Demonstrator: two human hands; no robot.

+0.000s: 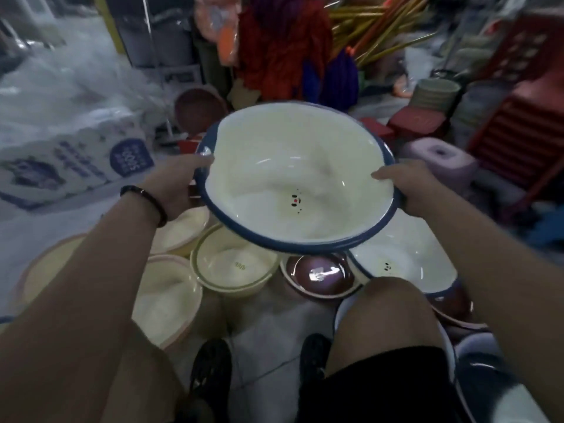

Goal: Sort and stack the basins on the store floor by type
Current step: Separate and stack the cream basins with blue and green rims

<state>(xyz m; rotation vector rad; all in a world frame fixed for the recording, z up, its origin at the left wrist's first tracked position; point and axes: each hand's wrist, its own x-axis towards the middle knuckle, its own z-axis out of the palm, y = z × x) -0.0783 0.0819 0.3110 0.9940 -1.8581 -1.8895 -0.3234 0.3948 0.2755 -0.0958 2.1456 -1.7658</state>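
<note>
Head view: blue-rimmed basin (293, 175) between both hands.

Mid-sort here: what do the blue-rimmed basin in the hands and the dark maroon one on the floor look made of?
Blue-rimmed basin: glossy cream inside with sharp highlights and a printed face; likely plastic or melamine, though enamelled metal can't be ruled out. Maroon basin: shiny dark surface that reflects light, pale rim; probably the same kind of glossy plastic.

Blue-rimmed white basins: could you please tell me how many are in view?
2: one held up in both hands, one on the floor at lower right. Others may be hidden at the blurred right edge.
</note>
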